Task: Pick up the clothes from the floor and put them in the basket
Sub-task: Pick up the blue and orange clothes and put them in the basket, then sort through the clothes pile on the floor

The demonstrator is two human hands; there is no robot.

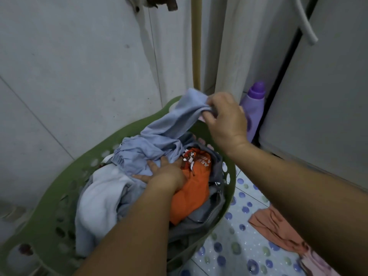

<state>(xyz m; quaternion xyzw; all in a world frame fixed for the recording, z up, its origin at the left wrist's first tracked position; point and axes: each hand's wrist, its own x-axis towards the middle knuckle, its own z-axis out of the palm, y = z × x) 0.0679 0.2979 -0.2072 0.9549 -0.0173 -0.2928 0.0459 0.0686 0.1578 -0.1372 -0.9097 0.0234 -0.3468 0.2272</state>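
A green basket [59, 196] with round holes in its wall stood on the floor [235, 246] against a pale wall [69, 66], piled with clothes. The right hand [225, 118] hovered over the far rim, its fingers and thumb pinching one end of a light blue garment [159, 140], which hung from the pinch down into the pile. The left hand [165, 174] lay in the middle of the basket, fingers spread and pressing flat on the lower part of the same blue garment. Just right of that hand sat an orange garment [191, 194] with white printed letters near its far edge; only "AM" and an "A" showed upside down, and the rest could not be read. Under and around the orange piece lay a grey garment [211, 212] with a zipper, and at the near left of the pile a white garment [99, 204].

On the floor, patterned with blue and green dots, a salmon-coloured cloth [276, 228] lay to the right of the basket, well apart from it, with a pale pink cloth [318, 263] nearer at the lower right corner. A purple bottle [254, 110] with a darker purple cap stood beyond the right hand, beside a white appliance [318, 116]; no label on it could be read. A yellowish pole [196, 42] stood upright behind the basket.
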